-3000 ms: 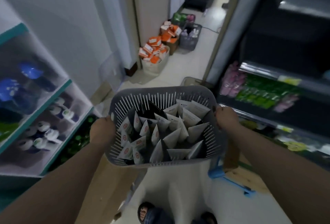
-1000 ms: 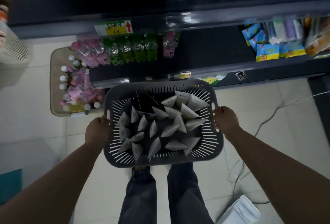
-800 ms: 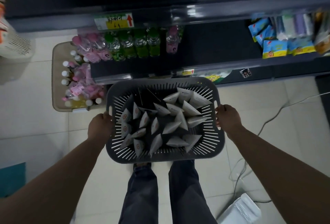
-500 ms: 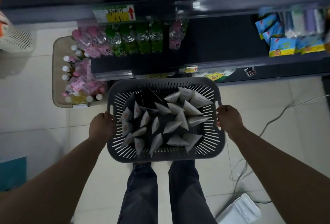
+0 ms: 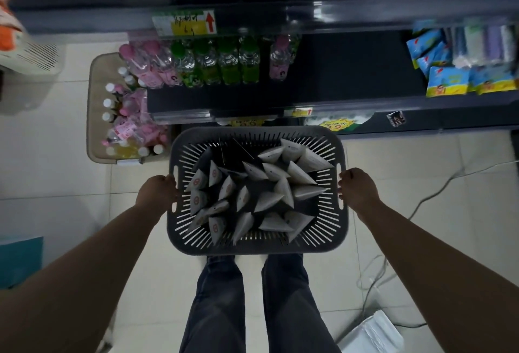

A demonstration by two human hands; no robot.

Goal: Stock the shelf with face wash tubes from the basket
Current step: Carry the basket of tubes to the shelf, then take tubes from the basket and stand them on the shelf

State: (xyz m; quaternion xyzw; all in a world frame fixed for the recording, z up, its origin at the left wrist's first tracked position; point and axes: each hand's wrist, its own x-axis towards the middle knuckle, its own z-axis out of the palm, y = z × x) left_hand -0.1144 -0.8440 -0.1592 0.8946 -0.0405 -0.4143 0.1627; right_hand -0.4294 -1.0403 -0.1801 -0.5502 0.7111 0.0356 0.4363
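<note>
Three seconds ago we were facing down the aisle. Now we have turned square to the shelf [image 5: 351, 71] and look straight down over it. In the last second the shelf has slid lower in our view while the basket [image 5: 257, 248] has hardly shifted between our arms. We judge that we have arrived and that carrying is nearly over. No tube has been stocked yet.

The basket hangs above the floor [image 5: 56, 172] in front of our legs, its far rim close to the lower shelf edge. Our left hand [image 5: 157, 192] grips the left handle and our right hand [image 5: 358, 191] grips the right one, fingers [image 5: 344, 177] curled tight over the rim. Neither hand is free to pick until the basket is set down or held in one hand.

The tubes [image 5: 269, 201] are all inside the basket, in a loose cluster. They seem to stand on their caps with the narrow crimped ends up. Their long axes are near upright and lean outward in different directions. The left-hand ones turn a red round mark towards us.

On the shelf a bare dark stretch lies between the bottles [image 5: 213, 63] and the packets [image 5: 446, 82], which looks like the likely place for them.
</note>
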